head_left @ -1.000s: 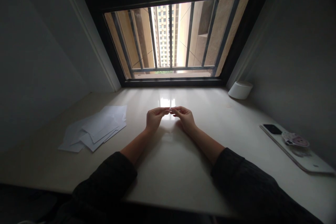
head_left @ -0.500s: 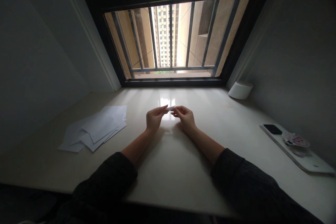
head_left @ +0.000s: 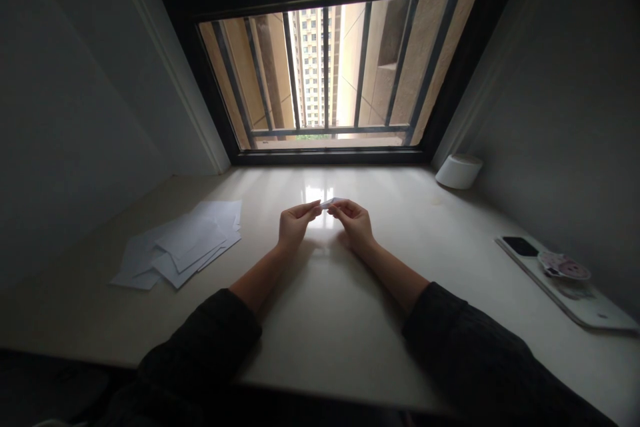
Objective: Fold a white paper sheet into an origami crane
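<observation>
A small piece of white paper (head_left: pixel 329 203), seemingly folded, is stretched between my two hands above the pale counter (head_left: pixel 320 320). My left hand (head_left: pixel 297 223) pinches its left end between thumb and fingers. At the other end, my right hand (head_left: pixel 353 221) has its fingers closed on the paper, hiding part of it. The fingertips of both hands are close together, a small gap apart. How the paper is folded is too small to make out.
Several loose white sheets (head_left: pixel 185 240) lie overlapping on the left. A phone (head_left: pixel 565 287) with a round cartoon grip lies at the right. A white rounded device (head_left: pixel 459 171) stands in the back right corner. Behind the counter is a barred window (head_left: pixel 325 73).
The paper between my hands has tilted slightly and shows more of its surface near my right fingers. My hands stay in almost the same place.
</observation>
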Available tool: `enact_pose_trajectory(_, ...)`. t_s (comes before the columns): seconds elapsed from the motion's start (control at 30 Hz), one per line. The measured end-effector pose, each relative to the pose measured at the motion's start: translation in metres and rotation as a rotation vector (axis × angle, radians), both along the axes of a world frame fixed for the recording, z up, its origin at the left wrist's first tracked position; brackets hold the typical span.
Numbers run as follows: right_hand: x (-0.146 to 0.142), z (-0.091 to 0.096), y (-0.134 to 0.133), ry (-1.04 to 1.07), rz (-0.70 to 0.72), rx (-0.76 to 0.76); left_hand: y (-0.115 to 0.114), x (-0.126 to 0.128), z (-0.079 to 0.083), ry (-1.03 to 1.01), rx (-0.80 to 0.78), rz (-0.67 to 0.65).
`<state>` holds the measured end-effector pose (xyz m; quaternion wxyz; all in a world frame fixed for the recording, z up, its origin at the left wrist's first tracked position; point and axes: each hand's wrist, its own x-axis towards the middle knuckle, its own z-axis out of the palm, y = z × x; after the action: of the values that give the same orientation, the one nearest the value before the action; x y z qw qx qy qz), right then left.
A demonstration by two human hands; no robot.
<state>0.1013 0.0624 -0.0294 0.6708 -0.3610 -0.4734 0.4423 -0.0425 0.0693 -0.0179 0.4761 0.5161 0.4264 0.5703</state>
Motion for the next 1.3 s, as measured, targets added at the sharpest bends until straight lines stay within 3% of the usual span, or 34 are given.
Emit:
enact_pose_trajectory(0.27,0.0037,0.0001,0.0009,-0.03,-0.008,-0.06,0.0003,0.0,0.0,-0.005,0.001,-0.008)
enact_pose_trajectory(1.3,0.0048,-0.0016,0.0025,0.044,0.03,-0.06,0.0003,-0.0009,0.0017,-0.032,0.013,-0.041)
